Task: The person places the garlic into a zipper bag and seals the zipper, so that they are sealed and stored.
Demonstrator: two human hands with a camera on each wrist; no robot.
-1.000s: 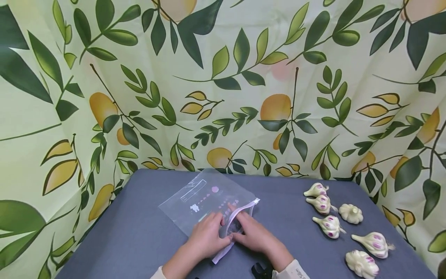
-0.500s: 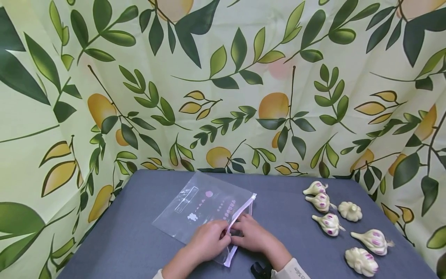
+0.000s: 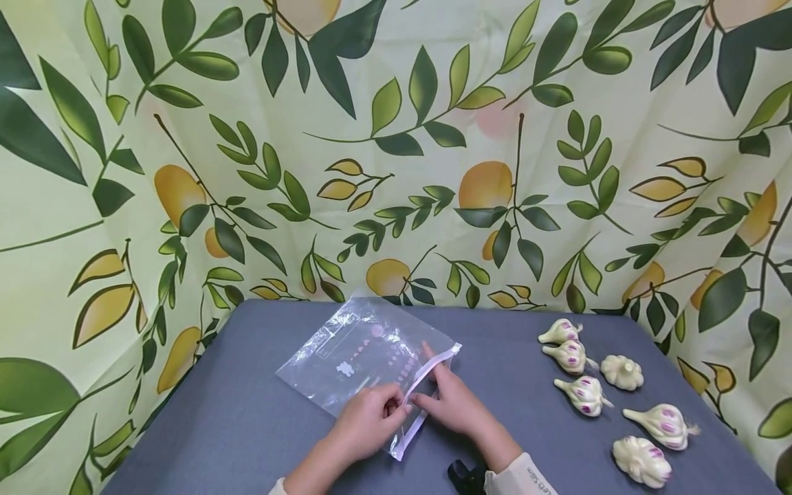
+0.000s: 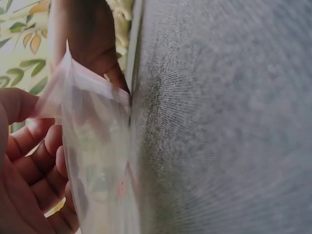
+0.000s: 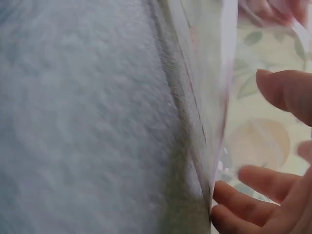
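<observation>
A clear plastic zip bag [image 3: 328, 361] with pink and white prints lies slantwise on the grey-blue table, its pale pink zip strip [image 3: 427, 368] toward the right hand. My left hand [image 3: 370, 421] pinches the near lip of its mouth between thumb and index finger; in the left wrist view the left hand [image 4: 34, 156] has its other fingers loosely bent behind the film. At the mouth, my right hand [image 3: 456, 405] reaches with extended fingers, partly behind the strip. In the right wrist view, the right hand [image 5: 278, 190] shows thumb and fingers spread apart, fingertips touching the film.
Several garlic bulbs [image 3: 584, 396] with white and purple skins lie along the table's right side. A black device [image 3: 464, 476] sits by the right wrist. Behind the table [image 3: 204, 412] hangs a cloth [image 3: 433, 206] printed with leaves and fruit.
My right hand's fingers, bent at the bag's edge half a second ago, have straightened into the mouth. The bag has shifted slightly and its film now shows bright creases.
</observation>
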